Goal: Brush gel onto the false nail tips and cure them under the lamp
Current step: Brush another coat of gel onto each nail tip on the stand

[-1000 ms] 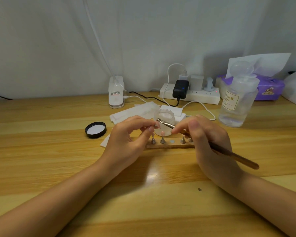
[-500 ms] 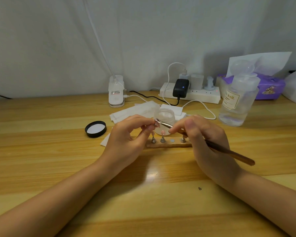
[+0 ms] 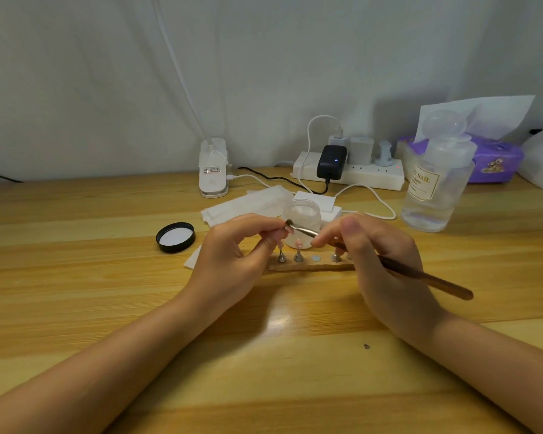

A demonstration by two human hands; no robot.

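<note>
My left hand (image 3: 235, 255) pinches a small nail tip on its holder between thumb and fingers; the tip itself is mostly hidden. My right hand (image 3: 380, 261) grips a brown-handled gel brush (image 3: 420, 277), and its bristle end touches the spot at my left fingertips. Below both hands lies a wooden strip (image 3: 311, 266) with metal cone stands; one cone carries a pink nail tip (image 3: 299, 244). An open clear gel jar (image 3: 302, 214) stands just behind the strip. The white clip lamp (image 3: 213, 173) sits at the back by the wall.
A black jar lid (image 3: 175, 237) lies left of my hands. White wipes (image 3: 248, 205) sit behind the jar. A power strip (image 3: 358, 173) with chargers and cables lines the wall. A clear liquid bottle (image 3: 436, 183) and purple tissue pack (image 3: 496, 161) stand at the right.
The brush tip has shifted slightly left onto the piece held at my left fingertips. Both hands stay over the wooden strip.
</note>
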